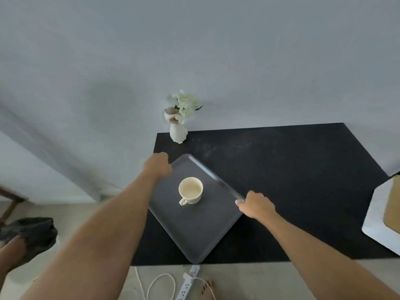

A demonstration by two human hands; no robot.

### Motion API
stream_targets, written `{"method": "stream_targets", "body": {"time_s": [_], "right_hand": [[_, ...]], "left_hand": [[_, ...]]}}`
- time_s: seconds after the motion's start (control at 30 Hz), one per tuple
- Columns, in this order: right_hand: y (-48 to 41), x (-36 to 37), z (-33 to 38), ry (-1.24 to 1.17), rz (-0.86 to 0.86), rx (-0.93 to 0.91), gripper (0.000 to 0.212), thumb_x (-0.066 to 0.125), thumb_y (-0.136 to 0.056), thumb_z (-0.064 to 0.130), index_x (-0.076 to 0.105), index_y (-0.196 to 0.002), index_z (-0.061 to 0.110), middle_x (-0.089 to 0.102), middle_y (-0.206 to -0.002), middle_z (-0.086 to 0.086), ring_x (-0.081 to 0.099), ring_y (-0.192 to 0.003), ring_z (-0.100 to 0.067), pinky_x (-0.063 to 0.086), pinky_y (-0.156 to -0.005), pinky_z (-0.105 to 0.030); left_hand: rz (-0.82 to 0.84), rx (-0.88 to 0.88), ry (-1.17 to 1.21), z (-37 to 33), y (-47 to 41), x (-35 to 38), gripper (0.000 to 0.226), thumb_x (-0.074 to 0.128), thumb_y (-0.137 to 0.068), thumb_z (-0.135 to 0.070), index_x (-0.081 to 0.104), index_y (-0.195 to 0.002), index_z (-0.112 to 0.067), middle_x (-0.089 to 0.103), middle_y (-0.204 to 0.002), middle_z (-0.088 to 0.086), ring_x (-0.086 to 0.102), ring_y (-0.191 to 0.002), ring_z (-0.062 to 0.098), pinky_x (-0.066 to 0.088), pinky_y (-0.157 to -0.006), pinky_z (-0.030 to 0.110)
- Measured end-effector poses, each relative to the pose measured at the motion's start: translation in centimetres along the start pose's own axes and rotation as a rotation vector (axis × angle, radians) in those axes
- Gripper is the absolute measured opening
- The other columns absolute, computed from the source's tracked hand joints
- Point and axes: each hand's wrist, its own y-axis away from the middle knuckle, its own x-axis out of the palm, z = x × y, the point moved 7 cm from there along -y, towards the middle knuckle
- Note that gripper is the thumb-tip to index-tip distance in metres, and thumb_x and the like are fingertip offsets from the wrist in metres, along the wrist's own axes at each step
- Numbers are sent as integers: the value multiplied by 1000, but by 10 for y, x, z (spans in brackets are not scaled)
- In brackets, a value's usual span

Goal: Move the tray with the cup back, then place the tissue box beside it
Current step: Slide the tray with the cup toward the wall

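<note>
A dark grey tray (194, 230) lies turned like a diamond on the black table (292, 169), its near corner close to the table's front edge. A cream cup (190, 190) stands upright near the tray's middle, handle toward me. My left hand (158, 166) grips the tray's far-left edge. My right hand (255, 205) grips its right corner, thumb on the rim. At the frame's right edge, a white box with a tan top, likely the tissue box (385, 215), sits on the table, cut off by the frame.
A white vase with pale flowers (179, 126) stands at the table's back left corner against the wall. Below the front edge, a white power strip (188, 282) and cables lie on the floor beside a bare foot. A dark bundle (30, 234) lies at lower left.
</note>
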Motion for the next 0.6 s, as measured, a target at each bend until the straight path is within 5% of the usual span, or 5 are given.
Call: {"method": "stream_targets", "body": {"time_s": [0.17, 0.3, 0.6], "right_hand": [[0, 41, -20, -91, 124, 165, 44, 54, -89, 53, 63, -109, 14, 66, -115, -7, 66, -106, -27, 53, -79, -34], [-6, 69, -26, -284, 183, 238, 36, 59, -90, 46, 49, -74, 16, 67, -82, -4, 74, -79, -21, 63, -79, -37], [-4, 111, -18, -797, 307, 373, 29, 71, -90, 23, 56, -100, 1, 73, -91, -21, 76, -77, -25, 63, -66, -32]], "left_hand": [[73, -96, -2, 33, -13, 29, 25, 54, -90, -17, 65, -108, -5, 66, -114, 17, 63, -104, 37, 46, -76, 36], [120, -119, 43, 50, -20, 58, 29, 54, -89, -18, 65, -113, -5, 66, -118, 17, 62, -109, 37, 48, -83, 38], [121, -126, 61, 71, -41, 85, 38, 56, -91, -20, 61, -123, -1, 57, -129, 22, 57, -118, 40, 49, -98, 47]]}}
